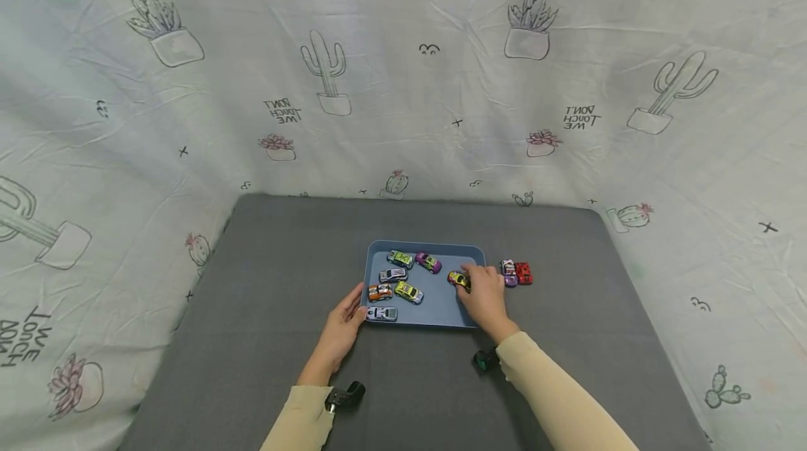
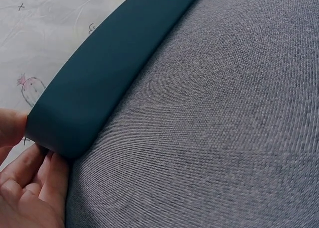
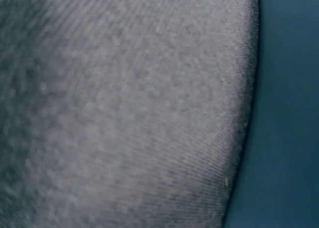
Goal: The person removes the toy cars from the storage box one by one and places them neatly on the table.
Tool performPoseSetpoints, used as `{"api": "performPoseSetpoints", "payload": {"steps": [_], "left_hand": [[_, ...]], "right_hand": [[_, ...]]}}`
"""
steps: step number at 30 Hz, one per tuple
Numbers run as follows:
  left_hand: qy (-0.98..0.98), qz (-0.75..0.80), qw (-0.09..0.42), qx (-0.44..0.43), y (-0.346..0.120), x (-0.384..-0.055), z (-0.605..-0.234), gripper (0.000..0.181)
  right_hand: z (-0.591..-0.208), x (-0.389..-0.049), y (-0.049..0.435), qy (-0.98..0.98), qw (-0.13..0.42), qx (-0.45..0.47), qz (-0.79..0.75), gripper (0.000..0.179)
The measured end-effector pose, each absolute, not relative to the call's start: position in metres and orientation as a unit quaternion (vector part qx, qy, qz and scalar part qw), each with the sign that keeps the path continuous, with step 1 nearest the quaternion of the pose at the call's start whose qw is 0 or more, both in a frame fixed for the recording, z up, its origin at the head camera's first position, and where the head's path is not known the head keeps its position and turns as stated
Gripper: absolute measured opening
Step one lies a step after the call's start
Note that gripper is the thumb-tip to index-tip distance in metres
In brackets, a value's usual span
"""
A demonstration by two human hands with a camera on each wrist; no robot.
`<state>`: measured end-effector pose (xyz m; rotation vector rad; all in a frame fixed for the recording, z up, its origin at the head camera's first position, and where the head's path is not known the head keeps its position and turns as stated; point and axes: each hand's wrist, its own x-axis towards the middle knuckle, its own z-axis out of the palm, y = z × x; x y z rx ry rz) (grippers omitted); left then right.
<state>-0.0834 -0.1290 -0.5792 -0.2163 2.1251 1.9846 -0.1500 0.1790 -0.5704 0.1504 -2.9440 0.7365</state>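
A blue tray lies on the grey cloth with several toy cars in its left half. My left hand grips the tray at its near left corner. In the left wrist view, the thumb and fingers hold the corner of the tray wall. Over the tray's right part, my right hand pinches a yellow and black toy car, partly hidden by the fingers. The right wrist view takes in just the cloth and the tray's outer wall, not the hand.
Right of the tray stand a purple and white toy car and a red toy car, side by side. Inside the tray are a purple car, an orange car and several others. A printed white curtain surrounds the table.
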Motion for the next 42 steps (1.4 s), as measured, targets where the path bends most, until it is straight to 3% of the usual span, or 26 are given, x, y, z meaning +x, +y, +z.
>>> {"api": "performPoseSetpoints", "payload": {"steps": [22, 42], "left_hand": [[0.73, 0.671, 0.112, -0.059, -0.137, -0.082, -0.585, 0.051], [0.729, 0.672, 0.115, -0.06, -0.137, -0.082, -0.584, 0.051]], "right_hand": [[-0.553, -0.14, 0.191, -0.939, 0.066, 0.017, 0.337, 0.042], [-0.555, -0.142, 0.251, -0.912, 0.107, -0.064, 0.39, 0.039]]}}
